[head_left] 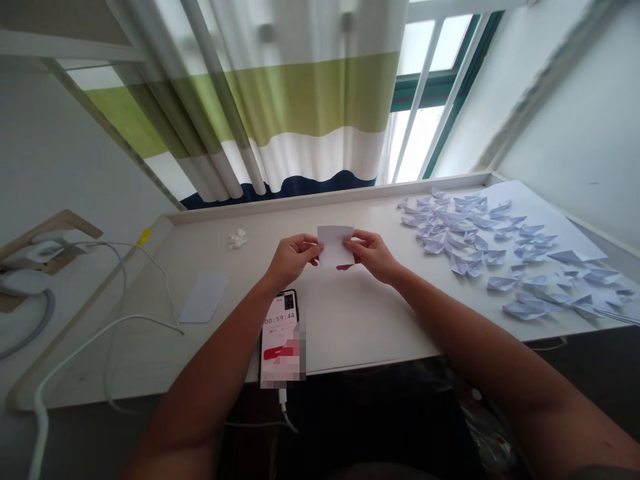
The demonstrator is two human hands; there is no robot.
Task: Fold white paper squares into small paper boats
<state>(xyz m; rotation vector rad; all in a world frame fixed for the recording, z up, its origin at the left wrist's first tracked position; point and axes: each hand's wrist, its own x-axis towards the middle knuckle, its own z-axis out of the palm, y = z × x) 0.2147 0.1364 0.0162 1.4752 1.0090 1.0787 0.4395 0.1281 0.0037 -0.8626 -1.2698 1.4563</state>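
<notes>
A small white piece of paper [334,244] is held up above the middle of the desk, roughly rectangular. My left hand [297,259] pinches its left edge between thumb and fingers. On the opposite edge my right hand [373,255] grips it the same way, thumb in front. Whether the paper is folded in layers I cannot tell. Below my left wrist lies a phone [281,337] with a timer on its screen. To the right, many folded paper boats [465,230] lie spread over the desk.
A white sheet [535,213] lies under some boats at the back right. At the left are a white card-like sheet [204,297], a crumpled tissue [238,239] and loose white cables [110,327]. A striped curtain [320,93] hangs behind the desk [360,327].
</notes>
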